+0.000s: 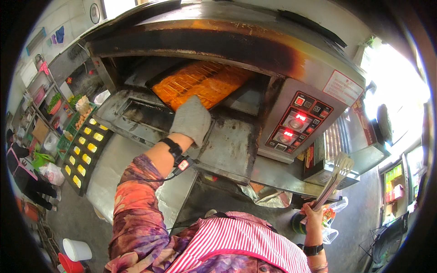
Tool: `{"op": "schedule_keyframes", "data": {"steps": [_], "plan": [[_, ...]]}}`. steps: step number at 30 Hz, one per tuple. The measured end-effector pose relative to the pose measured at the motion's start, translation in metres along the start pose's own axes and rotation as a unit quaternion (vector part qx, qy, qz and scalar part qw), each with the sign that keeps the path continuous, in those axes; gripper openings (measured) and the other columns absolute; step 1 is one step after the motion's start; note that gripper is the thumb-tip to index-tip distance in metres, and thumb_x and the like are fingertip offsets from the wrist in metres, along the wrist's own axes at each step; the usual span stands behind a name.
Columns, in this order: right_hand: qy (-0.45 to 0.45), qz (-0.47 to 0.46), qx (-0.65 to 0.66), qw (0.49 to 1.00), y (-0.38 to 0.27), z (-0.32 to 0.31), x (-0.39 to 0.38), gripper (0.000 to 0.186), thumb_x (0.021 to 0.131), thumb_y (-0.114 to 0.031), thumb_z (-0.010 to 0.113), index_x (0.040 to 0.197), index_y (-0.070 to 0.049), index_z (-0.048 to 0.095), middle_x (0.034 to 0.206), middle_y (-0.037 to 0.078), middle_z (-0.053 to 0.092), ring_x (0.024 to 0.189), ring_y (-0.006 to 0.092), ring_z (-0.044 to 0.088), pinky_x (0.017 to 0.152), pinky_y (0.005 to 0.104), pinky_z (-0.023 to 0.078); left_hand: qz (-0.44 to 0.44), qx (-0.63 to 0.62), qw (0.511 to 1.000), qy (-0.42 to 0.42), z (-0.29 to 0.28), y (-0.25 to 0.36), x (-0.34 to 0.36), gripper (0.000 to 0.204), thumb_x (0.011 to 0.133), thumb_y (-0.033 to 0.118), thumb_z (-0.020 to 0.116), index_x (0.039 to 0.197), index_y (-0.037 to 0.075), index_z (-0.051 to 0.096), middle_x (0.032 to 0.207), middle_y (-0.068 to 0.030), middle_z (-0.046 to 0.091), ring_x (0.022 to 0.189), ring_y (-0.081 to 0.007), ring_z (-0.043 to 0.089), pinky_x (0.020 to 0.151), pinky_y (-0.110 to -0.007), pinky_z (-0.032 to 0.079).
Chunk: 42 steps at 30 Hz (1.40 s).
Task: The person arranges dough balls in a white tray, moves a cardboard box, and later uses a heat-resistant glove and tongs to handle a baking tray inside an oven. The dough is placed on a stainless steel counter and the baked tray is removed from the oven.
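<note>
My left hand (pixel 192 119), in a thick grey oven mitt, is closed on the near corner of a dark baking tray (pixel 161 101). The tray lies at an angle in the mouth of a deck oven (pixel 273 132), its far part inside the chamber. Flat orange-red food (pixel 200 82) with browned lines covers it; its exact kind is unclear. Low on the right, my right hand (pixel 312 216) is wrapped around the handles of metal tongs (pixel 328 184), whose slotted ends point up and away from the oven.
The lowered oven door (pixel 227 145) lies below the opening. Lit red displays (pixel 293 125) are on the right control panel. At left stands a dark mould tray (pixel 84 154) with yellow-filled cups, near eggs (pixel 83 119) and shelves. A white bucket (pixel 76 250) stands on the floor. Another person (pixel 29 175) is far left.
</note>
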State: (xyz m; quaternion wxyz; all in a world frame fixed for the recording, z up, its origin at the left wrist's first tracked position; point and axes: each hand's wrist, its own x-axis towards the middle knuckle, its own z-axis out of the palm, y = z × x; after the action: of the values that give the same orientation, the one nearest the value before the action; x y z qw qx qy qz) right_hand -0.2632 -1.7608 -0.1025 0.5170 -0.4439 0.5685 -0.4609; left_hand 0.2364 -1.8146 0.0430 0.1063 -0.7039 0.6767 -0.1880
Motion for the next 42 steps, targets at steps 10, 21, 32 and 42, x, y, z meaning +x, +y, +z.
{"op": "schedule_keyframes", "data": {"steps": [10,21,32,42], "plan": [[0.065,0.013,0.01,0.998,0.016,0.024,0.007,0.02,0.079,-0.002,0.067,0.085,-0.006,0.048,0.073,0.007,0.06,0.057,0.0158,0.06,0.053,0.0272,0.052,-0.115,0.134,0.983,-0.044,0.057,-0.116,0.009,0.02,0.086,0.024,0.055,0.087,0.013,0.072,0.09,-0.007,0.069,0.094,-0.0216,0.061,0.085,-0.033,0.039],[0.07,0.012,0.011,0.997,0.006,0.05,0.015,0.021,0.079,0.0,0.066,0.084,-0.008,0.047,0.071,0.004,0.056,0.059,0.0135,0.059,0.052,0.0267,0.052,-0.375,-0.119,0.919,0.007,0.1,-0.196,0.067,0.024,0.079,0.027,0.06,0.073,0.007,0.071,0.079,-0.0173,0.068,0.077,-0.0287,0.067,0.069,-0.035,0.05],[0.091,0.03,-0.018,0.995,0.006,0.054,0.017,0.024,0.078,0.0,0.067,0.087,-0.008,0.046,0.072,0.006,0.058,0.057,0.0152,0.059,0.052,0.0291,0.052,-0.127,-0.025,0.991,0.035,0.071,-0.087,0.152,0.031,0.088,0.028,0.054,0.104,0.006,0.068,0.111,-0.0123,0.062,0.109,-0.0281,0.054,0.093,-0.037,0.038],[0.12,0.031,-0.073,0.99,0.009,0.035,-0.004,0.024,0.078,0.0,0.067,0.089,-0.006,0.046,0.072,0.006,0.059,0.057,0.015,0.059,0.053,0.0284,0.052,-0.146,-0.084,0.985,-0.021,0.081,-0.07,0.207,0.028,0.092,0.025,0.052,0.11,0.01,0.068,0.122,-0.0105,0.06,0.113,-0.0268,0.054,0.092,-0.038,0.044]]}}
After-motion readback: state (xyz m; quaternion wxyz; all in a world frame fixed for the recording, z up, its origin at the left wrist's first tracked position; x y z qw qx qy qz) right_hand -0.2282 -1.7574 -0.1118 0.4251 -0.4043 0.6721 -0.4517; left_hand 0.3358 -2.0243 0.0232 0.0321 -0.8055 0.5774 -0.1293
